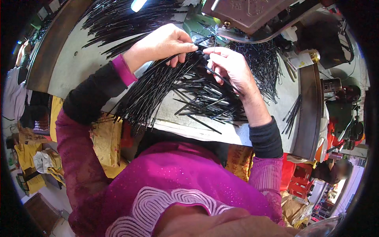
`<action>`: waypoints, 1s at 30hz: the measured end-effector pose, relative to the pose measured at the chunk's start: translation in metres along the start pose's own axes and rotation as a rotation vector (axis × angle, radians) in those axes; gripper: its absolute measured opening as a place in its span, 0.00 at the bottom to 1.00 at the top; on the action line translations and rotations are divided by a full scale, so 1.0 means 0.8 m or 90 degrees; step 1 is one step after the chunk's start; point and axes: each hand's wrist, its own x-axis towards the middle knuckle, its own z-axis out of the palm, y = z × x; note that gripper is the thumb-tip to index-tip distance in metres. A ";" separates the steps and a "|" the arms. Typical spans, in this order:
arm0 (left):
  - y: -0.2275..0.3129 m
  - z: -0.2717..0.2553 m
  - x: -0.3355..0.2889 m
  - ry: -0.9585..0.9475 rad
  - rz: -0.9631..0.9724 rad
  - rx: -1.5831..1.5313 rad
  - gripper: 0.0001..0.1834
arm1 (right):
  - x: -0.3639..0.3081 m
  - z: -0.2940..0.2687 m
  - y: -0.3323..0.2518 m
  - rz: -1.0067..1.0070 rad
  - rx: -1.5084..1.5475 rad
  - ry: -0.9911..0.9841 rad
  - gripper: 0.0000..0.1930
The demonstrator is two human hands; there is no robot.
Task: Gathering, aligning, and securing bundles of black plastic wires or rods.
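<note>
Both my hands are near the sewing machine (252,17) at the far side of the table. My left hand (167,44) pinches a thin black strip (202,40) between thumb and fingers, and its end reaches toward the machine's needle area. My right hand (231,67) is closed just to the right, its fingertips close to that area. Another black strip (223,77) runs through its fingers and along the palm. Under both hands spreads a pile of loose black strips (148,93), some hanging over the near table edge. A shorter heap (215,96) lies below my right hand.
More black strips (130,19) cover the far left of the pale table (65,75), and a tangled mass (262,63) lies right of the machine. A few strips (293,114) rest by the right edge. Scissors (290,69) and a can (314,56) stand beyond.
</note>
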 end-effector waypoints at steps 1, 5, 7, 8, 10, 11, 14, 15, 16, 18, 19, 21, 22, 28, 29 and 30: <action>-0.004 -0.002 0.002 -0.060 -0.017 -0.107 0.17 | -0.001 0.000 -0.001 -0.002 -0.001 0.000 0.14; -0.009 0.001 0.003 -0.134 -0.045 -0.230 0.16 | 0.000 -0.001 0.001 0.007 0.030 -0.014 0.14; -0.008 0.004 0.001 -0.125 -0.041 -0.275 0.17 | 0.000 -0.001 -0.003 0.028 -0.006 -0.017 0.14; -0.007 0.005 0.000 -0.127 -0.043 -0.276 0.17 | -0.003 0.000 -0.005 0.030 -0.005 -0.017 0.14; -0.006 0.006 -0.003 -0.094 -0.015 -0.262 0.17 | -0.009 0.002 -0.009 0.031 -0.006 -0.067 0.15; -0.006 0.007 -0.003 -0.094 -0.018 -0.263 0.17 | -0.013 0.005 -0.017 0.068 -0.038 -0.105 0.14; -0.004 0.013 -0.005 -0.123 -0.011 -0.271 0.17 | -0.014 0.003 -0.017 0.089 -0.071 -0.150 0.13; -0.002 0.015 -0.005 -0.134 -0.002 -0.263 0.16 | -0.014 0.006 -0.019 0.094 -0.071 -0.137 0.11; 0.000 0.018 -0.004 -0.146 0.010 -0.258 0.16 | -0.014 0.005 -0.017 0.096 -0.072 -0.136 0.11; 0.005 0.019 -0.006 -0.144 0.003 -0.263 0.17 | -0.011 0.000 -0.010 0.023 -0.123 -0.021 0.10; 0.004 0.020 -0.005 -0.148 0.011 -0.251 0.17 | -0.006 -0.004 -0.006 0.042 -0.082 -0.003 0.10; 0.002 0.019 -0.004 -0.153 0.018 -0.240 0.17 | -0.003 -0.007 -0.005 0.034 -0.049 0.002 0.10; 0.001 0.018 -0.003 -0.161 0.016 -0.243 0.16 | -0.001 -0.008 -0.004 0.027 -0.017 0.006 0.10; -0.007 0.013 0.000 -0.188 -0.013 -0.288 0.15 | 0.004 -0.030 0.001 0.039 0.146 -0.040 0.14; -0.008 0.012 0.000 -0.203 -0.007 -0.299 0.15 | 0.005 -0.033 0.003 0.019 0.174 -0.027 0.13; -0.009 0.011 0.001 -0.218 -0.002 -0.309 0.15 | 0.006 -0.035 0.005 -0.001 0.203 -0.014 0.13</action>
